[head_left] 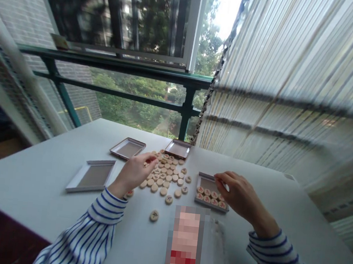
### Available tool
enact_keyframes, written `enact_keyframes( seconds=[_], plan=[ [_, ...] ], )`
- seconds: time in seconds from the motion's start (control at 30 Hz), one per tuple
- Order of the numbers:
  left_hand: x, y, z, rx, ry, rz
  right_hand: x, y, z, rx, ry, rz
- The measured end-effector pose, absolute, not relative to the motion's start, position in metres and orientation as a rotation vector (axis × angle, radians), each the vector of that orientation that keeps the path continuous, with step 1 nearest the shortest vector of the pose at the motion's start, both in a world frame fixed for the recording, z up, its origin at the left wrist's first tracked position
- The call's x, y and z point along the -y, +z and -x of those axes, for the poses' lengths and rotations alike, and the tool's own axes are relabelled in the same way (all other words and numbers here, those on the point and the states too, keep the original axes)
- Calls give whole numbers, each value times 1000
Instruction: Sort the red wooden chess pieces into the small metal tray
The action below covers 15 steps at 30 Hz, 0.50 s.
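Over the pile of round wooden Chinese chess pieces (165,184), my left hand (136,170) has its thumb and fingers pinched together. Whatever is between its fingertips is too small to make out. Several pieces lie face down, others show dark characters. My right hand (241,194) hovers at the right side of an open shallow box (206,180), fingers bent and thumb apart, with no piece visible in them. Inside that box, two rows of pieces with red characters (207,198) fill the near part. The hand partly covers its right side.
Three more shallow trays stand on the white table (49,173): one at left (91,174), one behind it (128,147), one at the back (177,148). A single piece (154,215) lies nearer me. A pixelated upright item (184,242) and clear plastic (216,245) are in front.
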<state>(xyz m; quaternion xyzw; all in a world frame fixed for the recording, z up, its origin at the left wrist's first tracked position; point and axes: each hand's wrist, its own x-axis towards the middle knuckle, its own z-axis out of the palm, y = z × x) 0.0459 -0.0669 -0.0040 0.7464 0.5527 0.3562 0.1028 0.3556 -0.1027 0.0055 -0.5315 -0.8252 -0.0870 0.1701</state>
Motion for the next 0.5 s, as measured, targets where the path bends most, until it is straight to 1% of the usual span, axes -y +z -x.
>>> enact_keyframes(
  seconds=[0.27, 0.5],
  plan=[
    [53, -16, 5, -1769, 1123, -2033, 97, 1, -342, 2442, -212, 1530],
    [37, -22, 12, -1779, 1082, -2060, 81, 9, -318, 2587, -177, 1485]
  ],
)
